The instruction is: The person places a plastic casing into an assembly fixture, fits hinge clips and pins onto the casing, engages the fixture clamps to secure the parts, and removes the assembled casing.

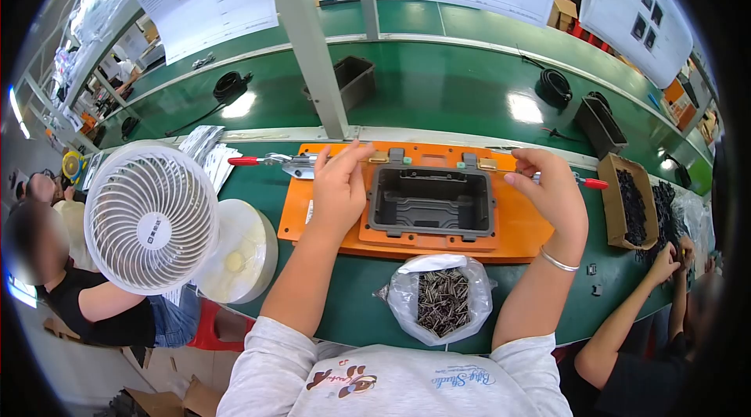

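Observation:
A black plastic housing (432, 202), open side up, sits in an orange fixture (526, 221) on the green bench. My left hand (342, 186) is at the fixture's left side, fingers stretched out beside the red-handled left toggle clamp (270, 159). On the other side, my right hand (554, 192) curves around the inner end of the right toggle clamp (591, 182), thumb and fingers apart. Whether either hand touches its clamp is hard to make out. Nearest my body, a clear plastic bag (403, 303) holds many small metal screws or pins (443, 301).
A white fan (152, 217) stands at left. At right are a cardboard box (628, 202) of black parts and a co-worker's hands (673, 260). A metal post (305, 41) rises behind the fixture. Coiled cables (554, 84) and a grey bin (353, 80) lie beyond.

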{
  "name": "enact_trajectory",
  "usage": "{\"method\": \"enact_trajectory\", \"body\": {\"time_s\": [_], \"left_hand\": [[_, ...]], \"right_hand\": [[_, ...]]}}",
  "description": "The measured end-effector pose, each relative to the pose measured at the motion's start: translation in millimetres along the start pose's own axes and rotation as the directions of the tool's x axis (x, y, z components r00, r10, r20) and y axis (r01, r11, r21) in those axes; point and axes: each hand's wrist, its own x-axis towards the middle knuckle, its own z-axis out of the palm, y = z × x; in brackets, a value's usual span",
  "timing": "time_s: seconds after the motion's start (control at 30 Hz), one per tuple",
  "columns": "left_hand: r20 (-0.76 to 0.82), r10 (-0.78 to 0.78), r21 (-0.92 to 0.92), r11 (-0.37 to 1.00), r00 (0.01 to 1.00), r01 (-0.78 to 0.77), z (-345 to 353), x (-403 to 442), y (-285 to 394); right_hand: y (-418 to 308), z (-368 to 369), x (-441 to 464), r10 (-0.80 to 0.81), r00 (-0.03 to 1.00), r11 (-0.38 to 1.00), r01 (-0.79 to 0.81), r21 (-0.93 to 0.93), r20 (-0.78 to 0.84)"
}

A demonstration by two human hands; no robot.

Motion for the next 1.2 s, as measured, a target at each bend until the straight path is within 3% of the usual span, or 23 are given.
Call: {"method": "enact_trajectory", "body": {"time_s": [0.1,0.33,0.4,0.43,0.5,0.53,0.57,0.6,0.63,0.67,0.7,0.77,0.83,0.87,0.9,0.93,0.97,1.07,1.13,1.2], "left_hand": [[0.070,0.060,0.089,0.994,0.996,-0.066,-0.5,-2.3,0.4],[0.042,0.074,0.117,0.990,0.996,-0.078,3.2,4.0,17.2],[0.112,0.142,0.122,0.980,0.983,-0.156,9.8,9.8,23.0],[0.210,0.155,0.157,0.969,0.965,-0.190,10.2,15.0,30.0],[0.354,0.153,0.143,0.966,0.923,-0.215,15.6,27.4,43.6],[0.457,0.135,-0.022,0.990,0.879,-0.140,23.0,34.0,40.9],[0.457,0.140,-0.031,0.989,0.878,-0.142,29.3,41.5,46.8],[0.541,0.137,0.058,0.978,0.830,-0.199,37.8,48.2,56.7],[0.618,0.121,0.142,0.955,0.777,-0.262,45.9,51.3,65.5],[0.593,0.204,0.171,0.913,0.779,-0.370,58.2,48.2,64.7],[0.589,0.212,0.163,0.914,0.780,-0.372,68.2,47.8,65.4],[0.632,0.123,0.243,0.906,0.765,-0.347,84.2,47.5,66.6],[0.571,0.177,0.208,0.914,0.802,-0.350,90.1,43.0,62.9],[0.510,0.219,0.181,0.918,0.832,-0.352,91.1,41.1,61.2],[0.516,0.223,0.173,0.918,0.827,-0.356,91.9,39.6,59.3],[0.515,0.218,0.158,0.927,0.829,-0.341,91.1,40.2,59.6],[0.509,0.214,0.144,0.934,0.834,-0.328,90.7,42.3,60.4],[0.507,0.211,0.154,0.932,0.835,-0.329,90.9,43.3,60.5],[0.525,0.192,0.145,0.940,0.829,-0.309,89.3,44.8,60.6],[0.530,0.190,0.129,0.945,0.826,-0.300,89.7,44.5,59.4]], "right_hand": [[8.1,-4.2,-1.0,0.017,1.000,1.000,-0.017,0.016,-0.023],[20.8,-19.1,-6.4,0.099,0.993,0.987,-0.091,0.135,-0.058],[28.5,-25.8,-6.7,0.120,0.988,0.984,-0.105,0.143,-0.096],[37.0,-28.6,-5.9,0.144,0.964,0.985,-0.117,0.129,-0.223],[61.9,-35.7,-5.2,0.213,0.887,0.976,-0.170,0.139,-0.410],[71.8,-41.5,-5.2,0.302,0.830,0.953,-0.265,0.145,-0.470],[78.7,-46.8,-6.0,0.381,0.760,0.922,-0.353,0.157,-0.526],[82.5,-50.8,-8.7,0.464,0.707,0.885,-0.340,0.318,-0.534],[101.2,-52.0,-9.9,0.463,0.704,0.886,-0.343,0.313,-0.539],[130.1,-50.6,-10.3,0.462,0.633,0.887,-0.328,0.326,-0.621],[146.3,-52.3,-10.8,0.457,0.553,0.889,-0.310,0.337,-0.697],[156.3,-57.9,-14.6,0.539,0.512,0.841,-0.366,0.398,-0.669],[162.8,-57.7,-14.1,0.700,0.357,0.710,-0.247,0.660,-0.619],[135.2,-62.4,-20.2,0.819,0.348,0.547,-0.227,0.806,-0.457],[147.8,-61.5,-20.3,0.873,0.323,0.414,-0.096,0.905,-0.364],[167.2,-58.8,-20.4,0.912,0.313,0.265,0.045,0.963,-0.265],[178.4,-56.8,-22.1,0.911,0.370,0.154,0.104,0.983,-0.182],[183.7,-52.6,-18.9,0.766,0.643,-0.145,0.209,0.967,-0.024],[171.4,-51.0,-3.2,0.809,0.584,-0.149,0.314,0.938,-0.067],[152.5,-55.1,6.3,0.752,0.593,0.125,0.299,0.946,-0.287]]}}
